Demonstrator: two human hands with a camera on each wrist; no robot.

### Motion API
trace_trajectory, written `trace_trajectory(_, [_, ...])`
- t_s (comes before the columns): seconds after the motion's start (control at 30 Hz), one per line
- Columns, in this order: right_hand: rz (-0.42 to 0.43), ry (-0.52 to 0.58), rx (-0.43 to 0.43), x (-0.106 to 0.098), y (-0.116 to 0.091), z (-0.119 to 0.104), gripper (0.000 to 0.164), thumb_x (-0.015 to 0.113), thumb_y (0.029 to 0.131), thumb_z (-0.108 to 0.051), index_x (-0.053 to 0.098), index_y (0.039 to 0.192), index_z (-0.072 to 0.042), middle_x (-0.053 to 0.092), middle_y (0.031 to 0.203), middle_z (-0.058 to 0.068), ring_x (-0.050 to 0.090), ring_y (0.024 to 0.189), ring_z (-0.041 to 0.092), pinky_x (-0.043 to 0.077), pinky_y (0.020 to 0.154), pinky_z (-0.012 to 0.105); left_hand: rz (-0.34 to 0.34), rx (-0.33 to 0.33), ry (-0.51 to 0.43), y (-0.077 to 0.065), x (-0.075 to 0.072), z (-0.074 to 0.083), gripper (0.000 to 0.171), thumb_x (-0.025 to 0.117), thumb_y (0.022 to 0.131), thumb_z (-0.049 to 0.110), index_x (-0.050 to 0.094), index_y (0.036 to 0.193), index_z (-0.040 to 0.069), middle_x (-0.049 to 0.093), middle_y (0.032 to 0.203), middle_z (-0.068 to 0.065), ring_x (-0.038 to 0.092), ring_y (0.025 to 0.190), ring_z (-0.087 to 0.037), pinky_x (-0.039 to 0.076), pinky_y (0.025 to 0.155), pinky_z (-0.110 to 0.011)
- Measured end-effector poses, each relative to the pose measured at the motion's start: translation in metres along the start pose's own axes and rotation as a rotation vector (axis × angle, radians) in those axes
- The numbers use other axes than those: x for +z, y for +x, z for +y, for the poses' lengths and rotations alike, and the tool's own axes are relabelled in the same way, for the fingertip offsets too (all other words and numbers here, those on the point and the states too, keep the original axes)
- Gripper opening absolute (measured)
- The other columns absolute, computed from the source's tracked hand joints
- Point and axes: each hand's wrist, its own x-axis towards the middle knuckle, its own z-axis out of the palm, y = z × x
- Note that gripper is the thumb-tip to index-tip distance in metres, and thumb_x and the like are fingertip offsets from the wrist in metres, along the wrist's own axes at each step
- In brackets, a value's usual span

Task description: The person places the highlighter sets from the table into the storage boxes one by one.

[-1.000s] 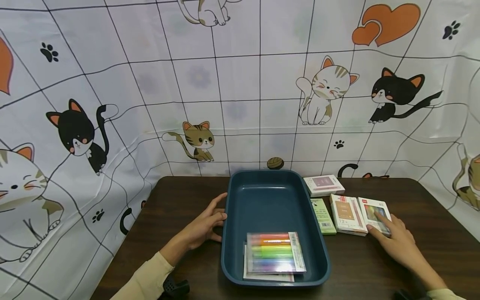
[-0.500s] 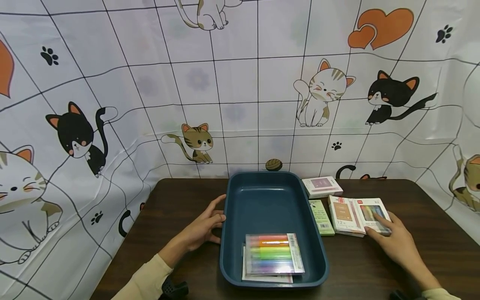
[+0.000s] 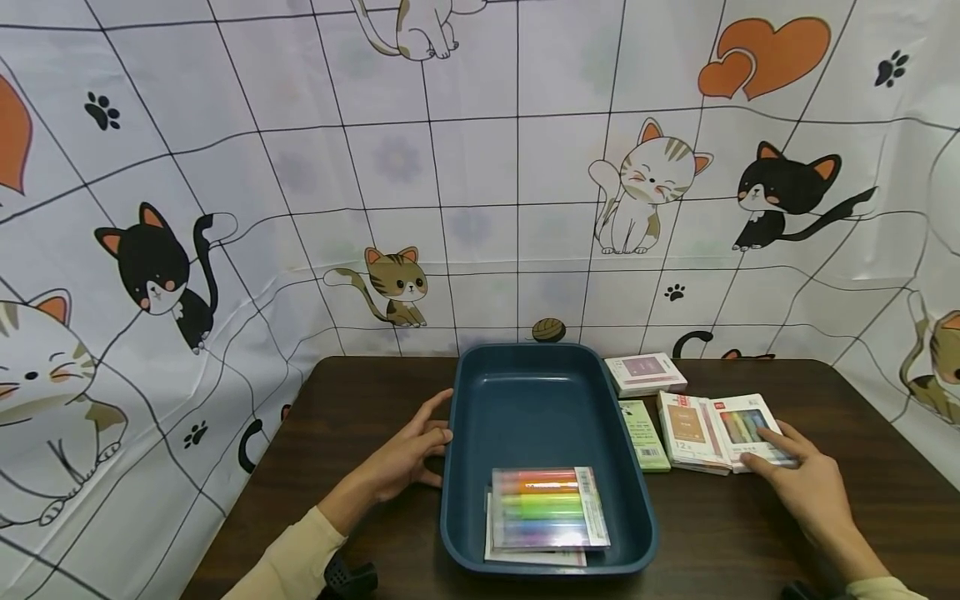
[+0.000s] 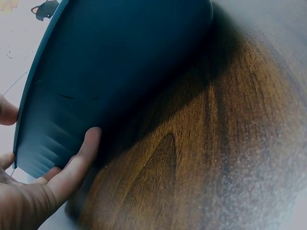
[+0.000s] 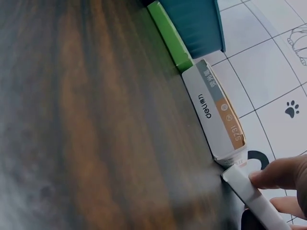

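Note:
At the left side of a blue tray (image 3: 540,417), my left hand (image 3: 405,454) touches the outer wall with spread fingers; its thumb rests low on that wall in the left wrist view. My right hand (image 3: 813,487) pinches the right part of a flat white box (image 3: 742,425) with a row of coloured sticks pictured on it, thumb at the near edge, fingers over the right side. That box sits against a white and tan Deli box (image 5: 211,105). In the tray lies a clear pack of rainbow-coloured pens (image 3: 547,508), on top of a white flat box (image 3: 525,557).
A green box (image 3: 643,435) lies between the tray and the Deli box. Behind it is a white box with a mauve panel (image 3: 645,374). All stand on a dark wooden table (image 3: 712,533) before a cat-print sheet (image 3: 480,167).
My right hand has slid right across the white box, uncovering more of its coloured picture. The box has shifted slightly left against the Deli box. My left hand stays at the tray.

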Motion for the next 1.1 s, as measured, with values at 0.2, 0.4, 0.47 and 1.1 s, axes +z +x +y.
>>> trace_trajectory(0.2, [0.012, 0.168, 0.168, -0.003, 0.0, -0.002, 0.067, 0.073, 0.097, -0.03, 0.045, 0.149, 0.002, 0.022, 0.163, 0.019, 0.014, 0.15, 0.039, 0.022, 0.115, 0.025, 0.0, -0.005, -0.006, -0.001, 0.001, 0.001, 0.071, 0.052, 0.107, 0.02, 0.011, 0.162, 0.04, 0.028, 0.153, -0.024, 0.053, 0.124, -0.042, 0.054, 0.08, -0.062])
trace_trajectory(0.4, [0.088, 0.546, 0.397, -0.007, 0.008, -0.007, 0.067, 0.077, 0.093, -0.01, 0.043, 0.15, -0.005, 0.019, 0.165, 0.002, 0.008, 0.151, 0.017, 0.027, 0.107, 0.018, 0.002, -0.005, -0.004, -0.001, 0.002, 0.004, 0.071, 0.051, 0.107, 0.02, 0.011, 0.162, 0.04, 0.029, 0.152, -0.024, 0.055, 0.123, -0.041, 0.054, 0.079, -0.062])
trace_trajectory(0.47, [0.115, 0.685, 0.441, -0.01, 0.01, -0.009, 0.068, 0.078, 0.09, -0.006, 0.044, 0.149, -0.009, 0.018, 0.166, -0.002, 0.006, 0.151, 0.015, 0.025, 0.109, 0.023, 0.003, -0.008, -0.005, 0.0, 0.001, 0.005, 0.071, 0.051, 0.107, 0.02, 0.011, 0.162, 0.04, 0.029, 0.152, -0.024, 0.055, 0.123, -0.04, 0.054, 0.079, -0.062])
trace_trajectory(1.1, [0.162, 1.043, 0.325, -0.012, 0.003, -0.022, 0.056, 0.073, 0.089, 0.01, 0.06, 0.137, -0.014, 0.016, 0.166, 0.001, 0.01, 0.149, 0.008, 0.04, 0.077, 0.006, 0.003, -0.007, -0.007, 0.0, 0.0, 0.003, 0.071, 0.055, 0.106, 0.024, 0.014, 0.161, 0.042, 0.033, 0.149, -0.023, 0.054, 0.123, -0.041, 0.054, 0.08, -0.061])
